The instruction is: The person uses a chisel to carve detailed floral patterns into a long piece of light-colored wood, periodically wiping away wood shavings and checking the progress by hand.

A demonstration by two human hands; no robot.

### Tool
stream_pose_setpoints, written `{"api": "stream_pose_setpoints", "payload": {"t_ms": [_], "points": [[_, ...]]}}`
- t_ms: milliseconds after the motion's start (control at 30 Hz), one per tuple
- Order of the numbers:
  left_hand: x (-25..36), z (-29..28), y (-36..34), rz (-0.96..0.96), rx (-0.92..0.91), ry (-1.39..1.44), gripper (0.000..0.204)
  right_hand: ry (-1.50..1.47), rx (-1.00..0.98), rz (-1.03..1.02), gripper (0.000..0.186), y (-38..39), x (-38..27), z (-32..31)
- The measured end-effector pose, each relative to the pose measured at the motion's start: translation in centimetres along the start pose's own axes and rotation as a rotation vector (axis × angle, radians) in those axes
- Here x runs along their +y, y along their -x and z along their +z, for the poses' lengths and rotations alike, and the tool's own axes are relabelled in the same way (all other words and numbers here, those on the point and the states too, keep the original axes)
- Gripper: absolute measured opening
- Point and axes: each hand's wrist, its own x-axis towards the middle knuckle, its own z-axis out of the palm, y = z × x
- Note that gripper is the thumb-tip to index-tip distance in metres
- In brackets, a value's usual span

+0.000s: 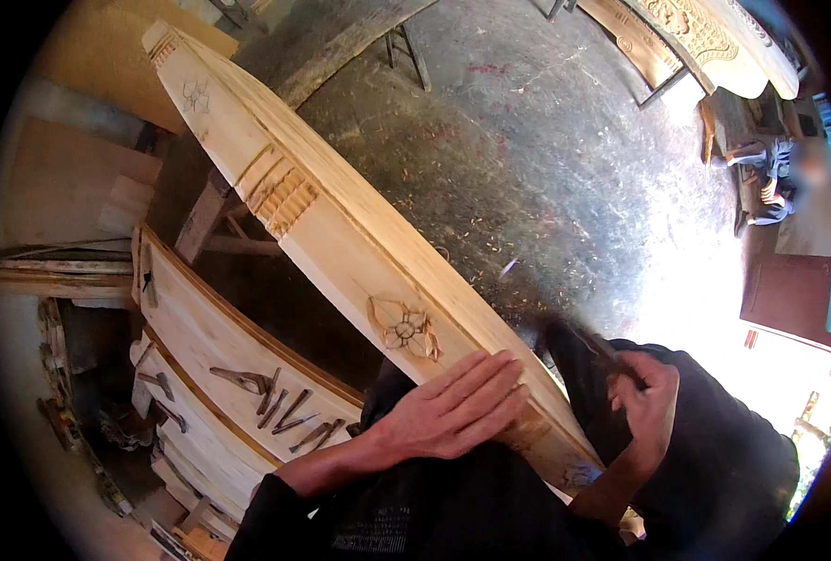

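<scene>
At far left, a pale, curved wooden panel with brown edges [211, 323] bears a row of slim, dark hand tools [296, 423]. Beside it, a long, pale wooden beam [340, 252] runs diagonally from upper left to lower right, with a carved, round-centred flower [408, 329] on its near face. Just past the flower, the left hand [462, 407] lies flat on the beam, fingers extended, close together and grasping nothing. Farther right, the right hand [646, 393] curls its fingers around a dark, stick-like tool [604, 353] (its far end is blurred) over dark fabric. An ornately carved, pale wooden panel [705, 28] stands at upper right; below it sits a person in blue-grey clothing [773, 182].
</scene>
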Motion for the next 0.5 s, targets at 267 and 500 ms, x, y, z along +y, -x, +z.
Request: {"api": "stream_pose_setpoints", "payload": {"t_ms": [267, 500], "points": [[-4.0, -3.5, 4.7, -0.219, -0.062, -0.291, 0.058, -0.387, 0.171, 0.073, 0.025, -1.4, 3.5, 3.8], [-4.5, -4.1, 5.2, -0.488, 0.240, -0.430, 0.054, -0.292, 0.031, 0.128, 0.016, 2.7, 1.6, 4.4]]}}
